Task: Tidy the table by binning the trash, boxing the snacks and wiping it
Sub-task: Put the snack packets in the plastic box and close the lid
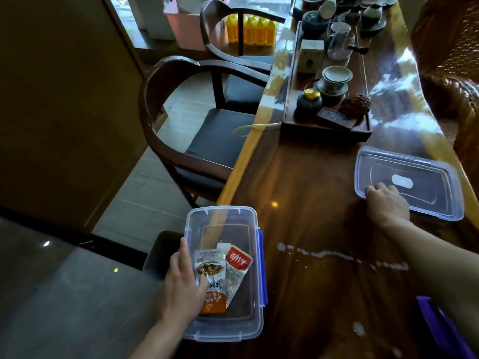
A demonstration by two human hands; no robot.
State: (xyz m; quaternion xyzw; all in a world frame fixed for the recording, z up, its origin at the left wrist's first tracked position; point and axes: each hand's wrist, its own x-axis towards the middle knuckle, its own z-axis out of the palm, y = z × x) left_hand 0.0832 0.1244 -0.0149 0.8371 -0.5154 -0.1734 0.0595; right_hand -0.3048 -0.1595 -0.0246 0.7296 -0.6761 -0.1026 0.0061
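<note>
Counter (311, 177): a long glossy wooden top running away from the viewer, with streaks of white residue (337, 255) across its near part.
Clear box (223, 330): open and lidless, with blue side clips, standing at the counter's near left edge.
Snack packets: 2 lie inside the clear box, an orange packet (212, 304) partly over a red-and-white packet (238, 265).
Left hand (181, 283): its grip closes on the box's left wall, fingers outside and thumb inside, the thumb lying over the orange packet.
Lid (414, 182): clear with a blue rim, flat on the counter to the right, well apart from the clear box.
Right hand (387, 203): its grip closes on the lid's near left corner, fingers curled over the rim.
Purple cloth (440, 327): at the lower right edge, only partly in view.
Tea tray (326, 125): dark wood, beyond the lid, carrying cups, a lidded bowl and a small jar with a gold lid.
Chairs: 2 dark round-backed chairs (202, 141) stand along the counter's left side.
Yellow bottles (248, 32): a row on the floor behind the far chair.
</note>
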